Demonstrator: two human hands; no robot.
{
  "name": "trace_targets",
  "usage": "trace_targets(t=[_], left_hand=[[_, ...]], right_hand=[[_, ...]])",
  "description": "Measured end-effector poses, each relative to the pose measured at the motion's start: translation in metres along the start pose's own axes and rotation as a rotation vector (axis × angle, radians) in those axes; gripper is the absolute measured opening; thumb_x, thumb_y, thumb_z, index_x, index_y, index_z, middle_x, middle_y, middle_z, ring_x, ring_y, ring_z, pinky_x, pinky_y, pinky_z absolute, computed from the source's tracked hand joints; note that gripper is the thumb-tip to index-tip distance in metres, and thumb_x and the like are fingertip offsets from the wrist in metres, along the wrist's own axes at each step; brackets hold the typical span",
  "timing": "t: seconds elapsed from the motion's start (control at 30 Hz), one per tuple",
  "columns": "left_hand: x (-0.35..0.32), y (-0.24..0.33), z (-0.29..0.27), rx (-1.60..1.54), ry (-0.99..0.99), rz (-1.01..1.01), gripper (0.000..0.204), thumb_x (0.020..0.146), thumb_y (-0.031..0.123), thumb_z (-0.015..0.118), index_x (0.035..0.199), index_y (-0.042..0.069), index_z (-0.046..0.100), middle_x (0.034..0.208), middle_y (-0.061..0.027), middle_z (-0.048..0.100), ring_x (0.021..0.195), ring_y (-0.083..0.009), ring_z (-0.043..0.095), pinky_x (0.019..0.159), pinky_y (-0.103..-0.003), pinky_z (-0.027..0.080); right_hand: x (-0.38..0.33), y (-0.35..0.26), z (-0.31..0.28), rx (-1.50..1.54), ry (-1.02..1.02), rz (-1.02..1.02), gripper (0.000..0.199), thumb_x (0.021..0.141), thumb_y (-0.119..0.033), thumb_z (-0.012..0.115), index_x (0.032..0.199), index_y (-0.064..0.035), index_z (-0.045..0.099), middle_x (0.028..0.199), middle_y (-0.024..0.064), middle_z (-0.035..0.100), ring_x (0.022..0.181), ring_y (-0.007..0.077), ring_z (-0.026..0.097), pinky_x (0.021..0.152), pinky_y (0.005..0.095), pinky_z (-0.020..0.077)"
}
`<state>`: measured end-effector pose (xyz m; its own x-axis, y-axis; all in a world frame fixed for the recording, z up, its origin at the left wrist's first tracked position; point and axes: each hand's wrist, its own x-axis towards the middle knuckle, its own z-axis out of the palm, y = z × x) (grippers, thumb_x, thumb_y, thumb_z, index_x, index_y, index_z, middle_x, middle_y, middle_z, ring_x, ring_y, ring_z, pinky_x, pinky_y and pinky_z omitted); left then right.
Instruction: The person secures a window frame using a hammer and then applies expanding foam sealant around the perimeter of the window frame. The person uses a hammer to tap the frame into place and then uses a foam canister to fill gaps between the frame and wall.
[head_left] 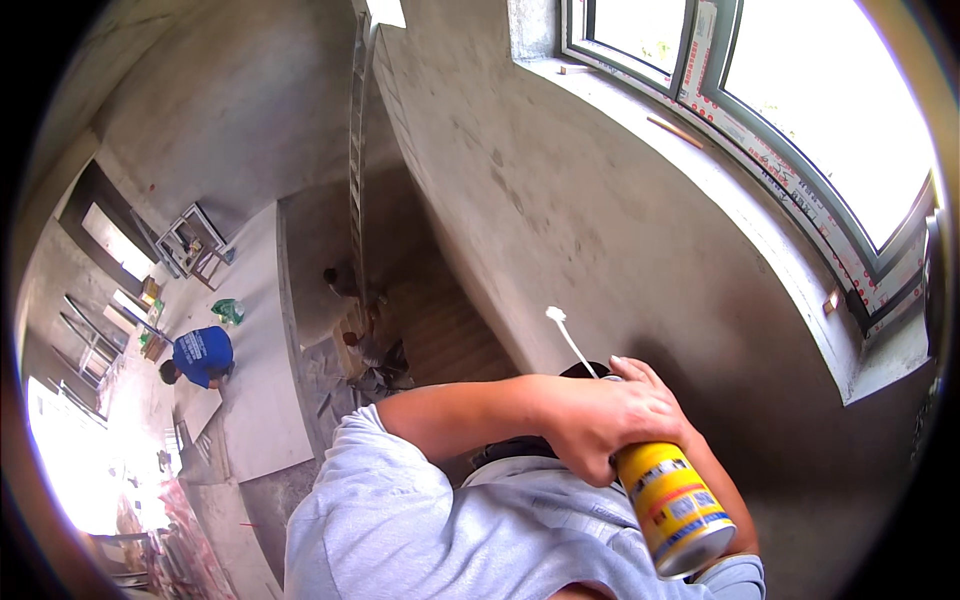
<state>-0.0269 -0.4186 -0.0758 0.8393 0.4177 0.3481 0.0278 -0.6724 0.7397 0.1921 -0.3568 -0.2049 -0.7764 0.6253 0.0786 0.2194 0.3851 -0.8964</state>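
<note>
A yellow spray foam can is tipped over in front of my chest, its base facing down and to the right. My left hand wraps round its top end. Partly behind it, my right hand curls its fingers at the nozzle end; most of its grip is hidden. A thin white nozzle tube sticks out up and to the left from the hands, with a blob of white foam at its tip. The tip is apart from the plastered wall.
A grey-framed window with taped edges sits above a sill bearing small wooden pieces. A tall ladder stands beyond. Below, a person in blue bends over near a green bag; someone else is in the dim stairwell.
</note>
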Motion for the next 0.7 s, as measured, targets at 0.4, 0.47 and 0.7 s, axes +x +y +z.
trace_targets(t=[0.4,0.47,0.7], left_hand=[[0.034,-0.003,0.063,0.366,0.725,0.204,0.08,0.067,0.015,0.095,0.137,0.005,0.059,0.12,-0.0147,0.067,0.111,-0.035,0.069,0.103,-0.052,0.054],[0.036,-0.004,0.059,0.292,0.714,0.215,0.077,0.067,0.017,0.095,0.134,0.005,0.059,0.118,-0.014,0.068,0.109,-0.0337,0.07,0.102,-0.052,0.054],[0.039,-0.001,0.047,0.173,0.6,0.318,0.076,0.065,0.021,0.096,0.131,0.006,0.061,0.117,-0.013,0.069,0.108,-0.0343,0.07,0.098,-0.05,0.056]], right_hand=[[0.001,-0.091,0.031,-0.253,0.515,0.121,0.069,0.085,-0.016,0.09,0.146,-0.009,0.058,0.134,0.0071,0.066,0.125,0.0176,0.065,0.113,0.0319,0.0491],[0.004,-0.062,0.035,-0.268,0.57,-0.011,0.07,0.084,-0.008,0.09,0.147,-0.0095,0.057,0.134,0.0069,0.066,0.128,0.019,0.064,0.114,0.0329,0.049],[0.003,0.039,0.032,0.109,0.658,-0.09,0.062,0.096,-0.007,0.082,0.151,-0.0064,0.053,0.137,0.0121,0.064,0.128,0.0193,0.064,0.114,0.0329,0.0508]])
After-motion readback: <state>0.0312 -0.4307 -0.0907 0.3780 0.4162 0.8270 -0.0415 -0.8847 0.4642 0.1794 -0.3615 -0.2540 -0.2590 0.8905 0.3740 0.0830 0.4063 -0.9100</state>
